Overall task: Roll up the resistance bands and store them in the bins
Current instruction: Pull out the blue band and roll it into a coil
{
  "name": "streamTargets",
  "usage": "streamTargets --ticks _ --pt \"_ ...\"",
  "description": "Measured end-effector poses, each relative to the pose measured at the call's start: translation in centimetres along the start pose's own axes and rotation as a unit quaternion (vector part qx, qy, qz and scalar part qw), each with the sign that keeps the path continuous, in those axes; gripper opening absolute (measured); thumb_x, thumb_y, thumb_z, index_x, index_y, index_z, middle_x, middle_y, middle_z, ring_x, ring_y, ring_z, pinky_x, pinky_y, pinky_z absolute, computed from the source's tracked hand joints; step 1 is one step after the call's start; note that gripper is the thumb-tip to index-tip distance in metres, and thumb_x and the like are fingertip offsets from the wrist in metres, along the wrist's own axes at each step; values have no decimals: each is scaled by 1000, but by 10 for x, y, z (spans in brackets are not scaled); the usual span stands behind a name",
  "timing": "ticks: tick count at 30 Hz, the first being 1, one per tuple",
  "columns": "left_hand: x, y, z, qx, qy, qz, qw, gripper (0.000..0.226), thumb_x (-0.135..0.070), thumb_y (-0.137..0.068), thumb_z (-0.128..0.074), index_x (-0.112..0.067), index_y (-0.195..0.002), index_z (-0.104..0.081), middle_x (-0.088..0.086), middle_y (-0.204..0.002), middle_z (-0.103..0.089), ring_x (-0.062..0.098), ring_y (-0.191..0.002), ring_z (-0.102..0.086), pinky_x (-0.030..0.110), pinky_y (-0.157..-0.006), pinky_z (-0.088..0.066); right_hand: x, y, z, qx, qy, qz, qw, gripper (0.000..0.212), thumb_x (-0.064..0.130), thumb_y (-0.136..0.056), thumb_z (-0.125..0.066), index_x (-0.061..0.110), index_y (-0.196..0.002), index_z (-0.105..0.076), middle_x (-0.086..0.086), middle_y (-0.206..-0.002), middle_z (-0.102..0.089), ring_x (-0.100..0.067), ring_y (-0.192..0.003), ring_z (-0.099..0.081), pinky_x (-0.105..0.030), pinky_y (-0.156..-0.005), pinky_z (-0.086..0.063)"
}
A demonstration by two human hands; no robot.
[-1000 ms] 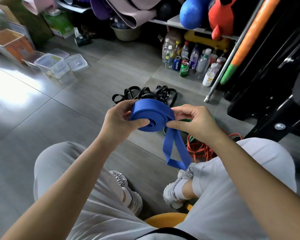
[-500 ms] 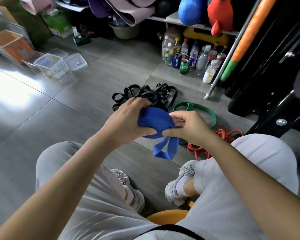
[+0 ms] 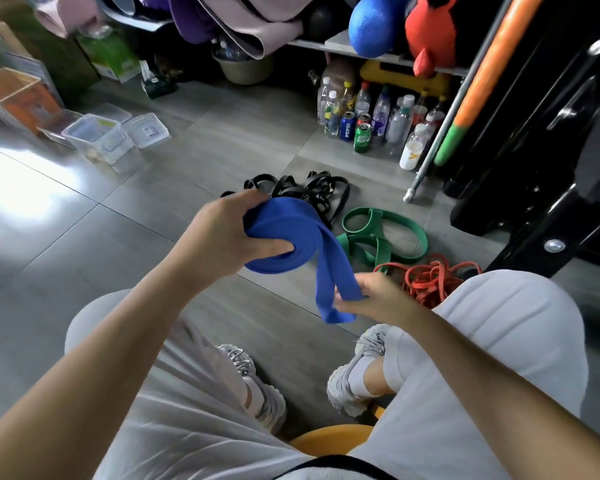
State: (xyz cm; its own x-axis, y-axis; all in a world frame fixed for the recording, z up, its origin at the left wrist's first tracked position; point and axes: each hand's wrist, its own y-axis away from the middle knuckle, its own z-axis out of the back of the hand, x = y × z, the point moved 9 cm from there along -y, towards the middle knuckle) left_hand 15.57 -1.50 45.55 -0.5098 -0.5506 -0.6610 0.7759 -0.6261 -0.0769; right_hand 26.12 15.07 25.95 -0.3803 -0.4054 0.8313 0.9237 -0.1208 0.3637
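Note:
My left hand [image 3: 229,233] grips a mostly rolled blue resistance band [image 3: 284,237] above the floor, thumb pressed on the coil's side. A loose blue tail hangs from the roll down to the right. My right hand [image 3: 371,296] pinches that tail near its end, lower than the roll. On the floor beyond lie a tangle of black bands [image 3: 312,194], a green band [image 3: 381,237] and red-orange bands [image 3: 430,278] by my right knee. Clear plastic bins [image 3: 101,140] stand on the floor at the far left.
Bottles and cans [image 3: 371,116] cluster under a shelf at the back. A metal pole [image 3: 437,140] with orange and green foam leans beside a black rack [image 3: 534,150] on the right. An orange-filled bin [image 3: 11,95] sits far left. My knees and shoes fill the foreground.
My right hand has dropped from the roll to the end of the tail and pulled it out straight. My left hand has turned the roll and lifted it slightly.

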Motion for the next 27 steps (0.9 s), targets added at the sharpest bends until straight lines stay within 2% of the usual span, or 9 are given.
streamTargets --ticks 2,5,9,14,17,19,21,24,27 --pt "6 -3 17 -35 67 17 997 41 -57 -44 -69 -38 -78 -58 -9 -73 -64 9 -64 -56 21 -59 -44 -25 3 -8 19 4 -27 999 27 37 -62 -75 18 -80 -71 -2 -77 -72 -12 -73 -64 -41 -76 -50" --pt "14 -7 39 -72 90 28 993 39 -51 -41 -76 -48 -73 -56 -23 -67 -63 -5 -57 -54 14 -57 -44 -36 4 -6 5 -27 -38 999 19 22 -66 -78 19 -84 -71 2 -86 -74 -14 -86 -68 -43 -87 -52" --pt "26 -3 52 -100 89 40 990 42 -52 -41 -76 -41 -77 -55 -14 -73 -64 -4 -56 -55 14 -54 -45 -25 -3 -5 11 2 -33 999 16 13 -70 -77 17 -84 -69 2 -84 -73 -9 -81 -66 -37 -78 -51" --pt "48 6 61 -117 74 70 988 44 -60 -39 -69 -40 -76 -56 -10 -75 -66 2 -57 -55 23 -56 -46 -31 -4 21 -98 32 -41 994 13 25 -74 -66 17 -77 -57 -8 -65 -64 -18 -59 -55 -41 -65 -52" --pt "59 11 56 -99 70 85 989 45 -59 -38 -68 -41 -77 -56 -16 -71 -65 -2 -57 -55 23 -58 -45 -34 -1 41 -155 36 -61 985 7 9 -86 -55 14 -82 -54 -4 -63 -59 -14 -50 -55 -26 -51 -53" --pt "63 13 51 -83 63 86 991 46 -59 -38 -68 -40 -78 -56 -17 -77 -64 -2 -58 -55 20 -57 -44 -35 -3 46 -145 57 -71 985 10 5 -88 -50 13 -87 -55 0 -65 -58 -8 -46 -56 -13 -43 -43" --pt "65 13 47 -74 54 84 992 45 -57 -39 -71 -38 -77 -57 -13 -75 -65 0 -58 -55 18 -57 -44 -38 -6 46 -125 72 -79 986 14 5 -89 -47 15 -92 -57 1 -69 -62 -12 -46 -63 -20 -50 -49" --pt "69 12 41 -50 28 87 995 35 -45 -47 -78 -39 -77 -60 -8 -71 -64 10 -63 -59 30 -62 -48 -45 -7 44 -101 100 -101 985 19 4 -84 -48 21 -82 -56 -5 -75 -66 -23 -54 -68 -39 -67 -55" --pt "68 12 33 -32 25 86 995 41 -53 -44 -76 -43 -81 -60 -11 -71 -63 14 -65 -61 30 -60 -48 -47 -5 38 -58 178 -132 973 17 8 -78 -52 22 -67 -51 -4 -69 -62 -24 -65 -65 -33 -62 -52"
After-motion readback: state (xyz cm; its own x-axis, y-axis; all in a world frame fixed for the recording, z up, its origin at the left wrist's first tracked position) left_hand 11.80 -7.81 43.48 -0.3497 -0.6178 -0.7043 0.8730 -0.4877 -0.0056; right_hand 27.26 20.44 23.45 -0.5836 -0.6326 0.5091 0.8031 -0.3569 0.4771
